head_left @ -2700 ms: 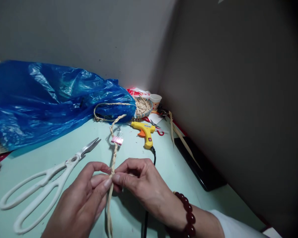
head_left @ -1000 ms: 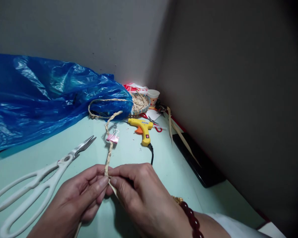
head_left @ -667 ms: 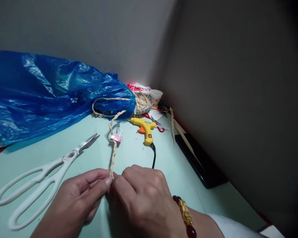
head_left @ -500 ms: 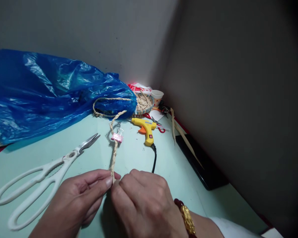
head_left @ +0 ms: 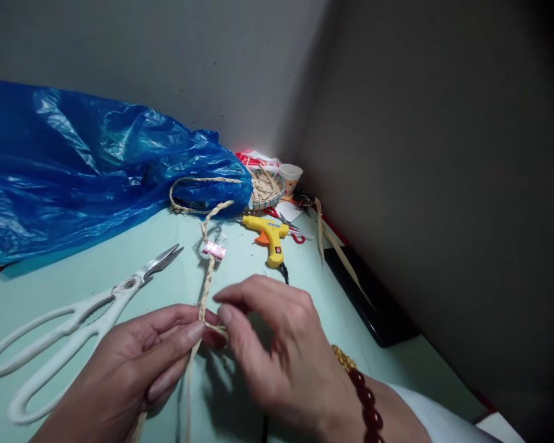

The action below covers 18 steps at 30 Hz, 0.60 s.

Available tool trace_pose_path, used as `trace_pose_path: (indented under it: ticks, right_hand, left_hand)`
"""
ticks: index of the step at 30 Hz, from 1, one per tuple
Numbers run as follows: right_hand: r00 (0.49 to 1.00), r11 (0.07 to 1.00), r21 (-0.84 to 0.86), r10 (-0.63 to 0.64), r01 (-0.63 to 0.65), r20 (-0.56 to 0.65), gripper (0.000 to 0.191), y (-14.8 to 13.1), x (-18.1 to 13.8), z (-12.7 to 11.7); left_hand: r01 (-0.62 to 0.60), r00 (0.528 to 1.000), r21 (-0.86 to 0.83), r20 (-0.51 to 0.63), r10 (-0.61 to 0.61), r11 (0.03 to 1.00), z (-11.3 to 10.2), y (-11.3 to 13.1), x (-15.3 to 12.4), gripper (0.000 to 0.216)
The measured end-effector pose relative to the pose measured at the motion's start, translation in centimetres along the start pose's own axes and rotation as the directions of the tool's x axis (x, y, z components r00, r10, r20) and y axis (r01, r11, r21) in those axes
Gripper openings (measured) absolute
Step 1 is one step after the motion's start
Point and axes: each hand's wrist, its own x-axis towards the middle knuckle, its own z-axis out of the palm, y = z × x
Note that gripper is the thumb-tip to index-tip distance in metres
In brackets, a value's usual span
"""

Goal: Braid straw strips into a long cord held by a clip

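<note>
Right hand (head_left: 277, 351) has lifted off the pinch since half a second ago, fingers now fanned above the braided straw cord (head_left: 206, 280). Its thumb tip sits at a loose strand (head_left: 216, 328), but I can't tell whether that strand is nipped. Left hand (head_left: 133, 363) clamps the cord's working end between thumb and forefinger. From there the cord runs away over the table to the pink binder clip (head_left: 213, 249).

The risk, as I judge it: with one sure pinch only, the last crossings could slacken and unravel if my left thumb slips.

Pale green table (head_left: 323, 307), grey walls meeting in a corner. White scissors (head_left: 74, 320) lie at my left, the yellow glue gun (head_left: 268, 232) beyond, and a blue plastic bag (head_left: 87, 166) is heaped at the back.
</note>
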Motion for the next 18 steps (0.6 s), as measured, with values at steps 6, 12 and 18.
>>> trace_pose_path:
  ticks: [6,12,18]
  right_hand:
    - [0.822,0.825,0.309,0.288,-0.473,0.491,0.019,0.7,0.8,-0.7]
    - [0.847,0.746,0.452,0.282,-0.489,0.45,0.018,1.6,0.4,0.5]
    - [0.83,0.654,0.517,0.374,-0.553,0.414,0.013,1.3,0.4,0.8]
  left_hand:
    - [-0.083,0.995,0.029,-0.046,0.084,0.996,0.3,-0.1,-0.6,0.032]
    - [-0.156,0.986,0.149,-0.026,0.162,0.976,0.2,-0.4,-0.4,0.041]
    - [-0.258,0.961,0.243,-0.039,0.275,0.935,-0.1,-1.1,-0.3,0.042]
